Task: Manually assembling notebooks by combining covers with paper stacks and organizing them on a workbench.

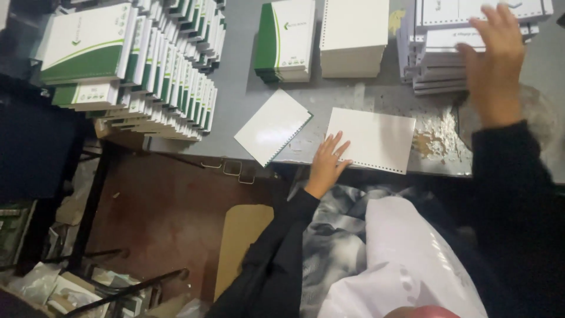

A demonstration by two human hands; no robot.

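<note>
Left hand (327, 165) flat on punched sheet (372, 140), blurred right hand (495, 65) seemingly atop printed stack (453, 47)

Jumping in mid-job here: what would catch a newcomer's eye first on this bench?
First, the big slanted rows of green-and-white booklets filling the far left of the grey worktable. Next, the right hand reaching onto the stack of white perforated sheets at far right. Nearer the table's front edge, the left hand rests flat on a single white perforated sheet, beside a loose white cover sheet with punched edge.
</note>
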